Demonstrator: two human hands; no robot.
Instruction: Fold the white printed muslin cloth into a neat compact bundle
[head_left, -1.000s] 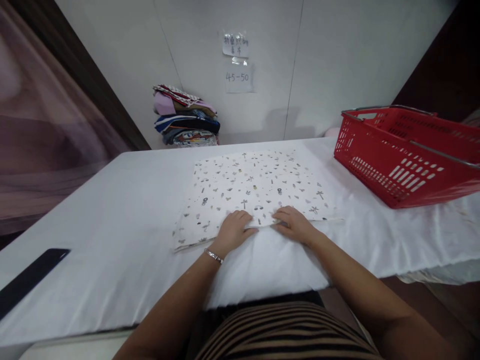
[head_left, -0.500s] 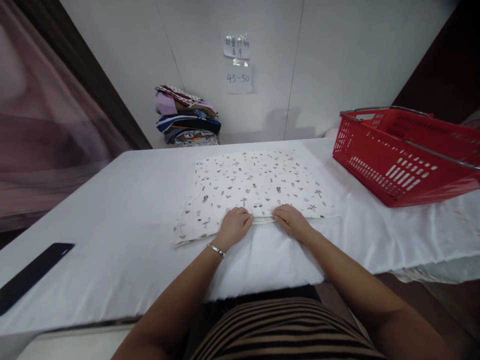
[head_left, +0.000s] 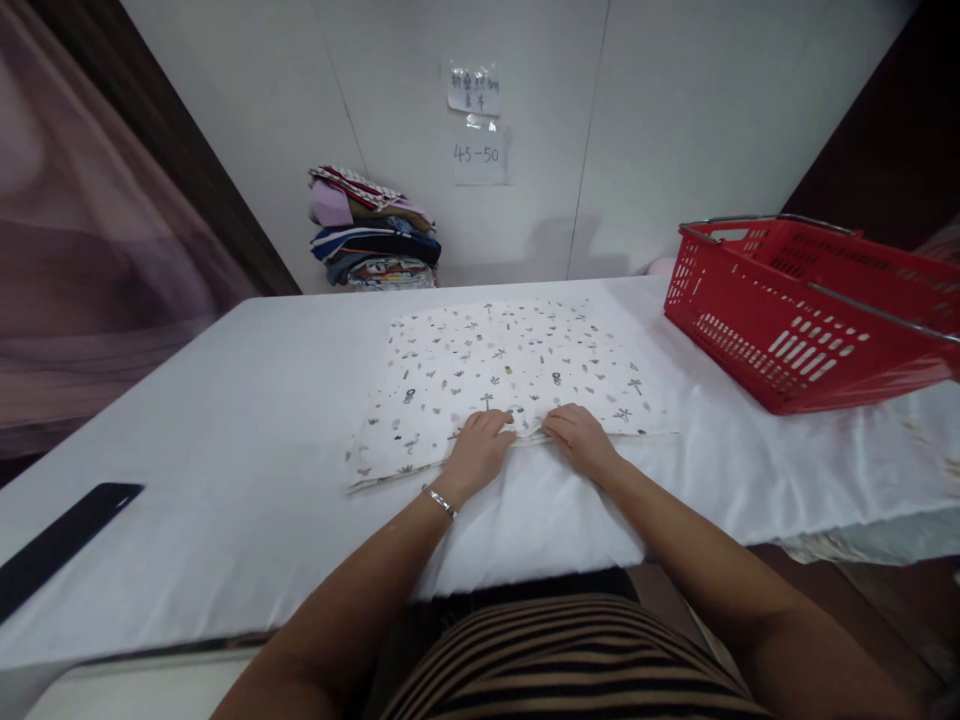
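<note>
A folded white cloth (head_left: 502,370) with small dark prints lies flat on the white-covered table (head_left: 225,480). My left hand (head_left: 480,448) and my right hand (head_left: 576,436) rest side by side on the cloth's near edge, fingers curled over the layered hem. Both seem to pinch that edge. A thin bracelet sits on my left wrist.
A red plastic shopping basket (head_left: 795,310) stands on the table at the right. A stack of folded clothes (head_left: 375,235) sits at the back against the wall. A black flat ruler-like object (head_left: 60,545) lies at the table's left front edge. Paper notes hang on the wall.
My hands have crept slightly forward along the cloth's near edge and drawn a little closer together. The cloth stays flat in place.
</note>
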